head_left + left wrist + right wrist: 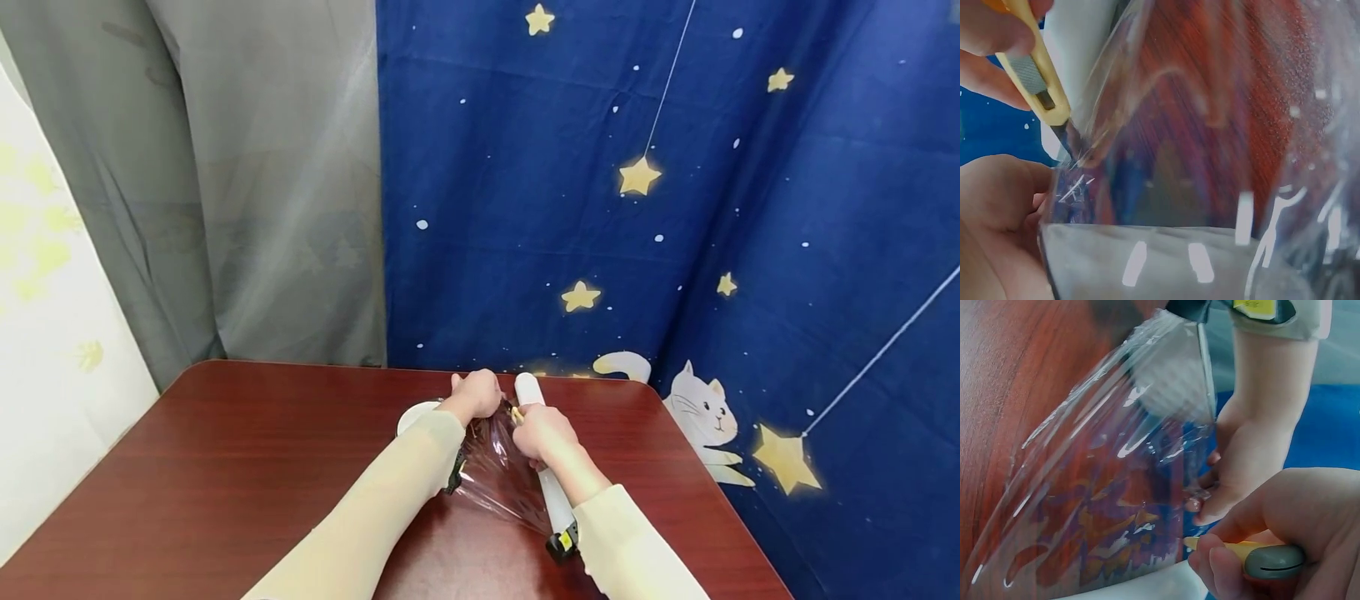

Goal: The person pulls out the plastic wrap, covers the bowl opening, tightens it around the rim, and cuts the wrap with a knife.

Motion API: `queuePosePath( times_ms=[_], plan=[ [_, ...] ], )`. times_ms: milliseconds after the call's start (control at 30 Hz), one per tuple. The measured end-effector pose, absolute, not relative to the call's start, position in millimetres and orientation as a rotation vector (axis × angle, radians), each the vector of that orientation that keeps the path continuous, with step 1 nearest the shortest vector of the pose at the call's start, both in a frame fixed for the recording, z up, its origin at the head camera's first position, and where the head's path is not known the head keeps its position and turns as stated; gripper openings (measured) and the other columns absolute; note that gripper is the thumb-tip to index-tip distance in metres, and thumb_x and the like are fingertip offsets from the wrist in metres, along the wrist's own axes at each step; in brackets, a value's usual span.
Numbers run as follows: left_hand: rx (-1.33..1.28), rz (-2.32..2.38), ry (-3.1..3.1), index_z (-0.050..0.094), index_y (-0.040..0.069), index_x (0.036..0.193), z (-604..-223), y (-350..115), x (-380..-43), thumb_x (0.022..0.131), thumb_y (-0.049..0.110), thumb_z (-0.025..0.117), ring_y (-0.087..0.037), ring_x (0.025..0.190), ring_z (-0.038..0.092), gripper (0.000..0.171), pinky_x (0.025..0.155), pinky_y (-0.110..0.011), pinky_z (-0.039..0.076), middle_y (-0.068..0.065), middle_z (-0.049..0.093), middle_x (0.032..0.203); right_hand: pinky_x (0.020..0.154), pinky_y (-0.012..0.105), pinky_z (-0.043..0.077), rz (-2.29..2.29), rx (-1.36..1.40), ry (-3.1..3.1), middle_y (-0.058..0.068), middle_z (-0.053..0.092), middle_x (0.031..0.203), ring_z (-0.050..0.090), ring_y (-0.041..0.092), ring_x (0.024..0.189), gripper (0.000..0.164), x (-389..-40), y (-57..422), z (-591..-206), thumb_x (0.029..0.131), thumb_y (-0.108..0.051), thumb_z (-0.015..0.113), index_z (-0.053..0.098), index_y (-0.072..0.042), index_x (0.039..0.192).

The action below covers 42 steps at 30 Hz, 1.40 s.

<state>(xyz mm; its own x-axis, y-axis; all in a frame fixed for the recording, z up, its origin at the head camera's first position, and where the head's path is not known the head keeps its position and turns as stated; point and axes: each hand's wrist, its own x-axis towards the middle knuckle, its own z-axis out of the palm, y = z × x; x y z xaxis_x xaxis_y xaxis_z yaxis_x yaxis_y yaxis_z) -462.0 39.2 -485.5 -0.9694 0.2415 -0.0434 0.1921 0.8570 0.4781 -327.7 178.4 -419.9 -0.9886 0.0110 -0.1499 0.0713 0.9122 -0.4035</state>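
A clear sheet of cling film (501, 471) stretches between my two hands, drawn off a white roll (556, 500). My left hand (478, 394) pinches the film's far edge, fingertips bunching it in the right wrist view. My right hand (546, 432) grips a yellow utility knife (1035, 81) with a grey slider and end cap (1274, 561). In the left wrist view its blade (1071, 140) is out, with the tip right at the film's edge close to my left hand. Part of the roll is hidden under my right hand and forearm.
A white round dish (414, 415) stands beside my left wrist, partly covered by the sleeve. All this is on a dark red wooden table (285, 450). Behind its far edge hang a grey curtain (285, 208) and a blue star-patterned one (510, 183).
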Motion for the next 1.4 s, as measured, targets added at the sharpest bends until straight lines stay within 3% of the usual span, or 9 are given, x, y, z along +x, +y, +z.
queuePosePath(
  times_ms=[133, 300, 567, 833, 1100, 1200, 1400],
  plan=[
    [0.354, 0.775, 2.929, 0.074, 0.019, 0.072, -464.1, 38.2, -440.6, 0.105, 0.026, 0.067, -0.018, 0.091, 0.07, 0.035, 0.114, -0.059, 0.036, 0.006, 0.076, 0.078, 0.047, 0.031, 0.054, -0.642, 0.079, 2.914, 0.013, 0.065, 0.082, 0.065, 0.019, 0.049, 0.047, -332.5, 176.9, -422.6, 0.096, -0.009, 0.061, 0.068, -0.014, 0.142],
    [0.373, 0.792, 2.971, 0.073, 0.016, 0.078, -450.9, 36.1, -422.6, 0.106, 0.022, 0.063, -0.019, 0.09, 0.069, 0.03, 0.114, -0.059, 0.036, 0.003, 0.075, 0.081, 0.048, 0.03, 0.051, -0.607, 0.077, 2.925, 0.011, 0.067, 0.075, 0.07, 0.021, 0.053, 0.053, -334.9, 178.7, -422.8, 0.097, -0.01, 0.06, 0.064, -0.017, 0.149],
    [0.372, 0.815, 2.998, 0.072, 0.016, 0.081, -447.0, 34.1, -418.0, 0.108, 0.025, 0.065, -0.02, 0.093, 0.069, 0.029, 0.118, -0.06, 0.035, 0.003, 0.076, 0.085, 0.048, 0.033, 0.049, -0.583, 0.072, 2.916, 0.01, 0.066, 0.07, 0.067, 0.024, 0.053, 0.039, -321.2, 181.8, -415.1, 0.101, -0.015, 0.06, 0.067, -0.016, 0.139],
    [0.399, 0.883, 2.986, 0.076, 0.016, 0.082, -450.5, 37.2, -419.1, 0.105, 0.021, 0.066, -0.02, 0.088, 0.068, 0.026, 0.108, -0.056, 0.035, 0.003, 0.076, 0.082, 0.049, 0.032, 0.049, -0.564, 0.084, 2.943, 0.011, 0.066, 0.079, 0.073, 0.025, 0.059, 0.033, -328.6, 177.3, -421.4, 0.098, -0.013, 0.058, 0.069, -0.015, 0.129],
    [0.395, 0.926, 2.987, 0.076, 0.016, 0.085, -436.0, 28.9, -416.1, 0.103, 0.017, 0.065, -0.022, 0.096, 0.07, 0.021, 0.126, -0.067, 0.027, 0.003, 0.077, 0.087, 0.047, 0.034, 0.049, -0.536, 0.057, 2.93, 0.01, 0.067, 0.064, 0.066, 0.022, 0.05, 0.012, -317.3, 179.7, -415.2, 0.099, -0.016, 0.06, 0.069, -0.015, 0.106],
    [0.433, 0.96, 2.988, 0.072, 0.019, 0.078, -442.1, 26.2, -423.9, 0.103, 0.015, 0.063, -0.019, 0.088, 0.066, 0.026, 0.123, -0.066, 0.029, 0.006, 0.072, 0.08, 0.048, 0.035, 0.049, -0.496, 0.005, 2.932, 0.008, 0.066, 0.06, 0.064, 0.021, 0.048, 0.009, -308.7, 182.0, -411.1, 0.099, -0.016, 0.06, 0.068, -0.015, 0.103],
    [0.439, 1.002, 2.996, 0.076, 0.019, 0.084, -441.2, 24.6, -418.9, 0.106, 0.024, 0.066, -0.019, 0.093, 0.068, 0.024, 0.108, -0.052, 0.038, 0.005, 0.076, 0.087, 0.048, 0.036, 0.049, -0.457, -0.051, 2.939, 0.008, 0.065, 0.066, 0.063, 0.02, 0.048, 0.009, -293.1, 188.8, -405.1, 0.1, -0.019, 0.062, 0.07, -0.017, 0.103]
  ],
)
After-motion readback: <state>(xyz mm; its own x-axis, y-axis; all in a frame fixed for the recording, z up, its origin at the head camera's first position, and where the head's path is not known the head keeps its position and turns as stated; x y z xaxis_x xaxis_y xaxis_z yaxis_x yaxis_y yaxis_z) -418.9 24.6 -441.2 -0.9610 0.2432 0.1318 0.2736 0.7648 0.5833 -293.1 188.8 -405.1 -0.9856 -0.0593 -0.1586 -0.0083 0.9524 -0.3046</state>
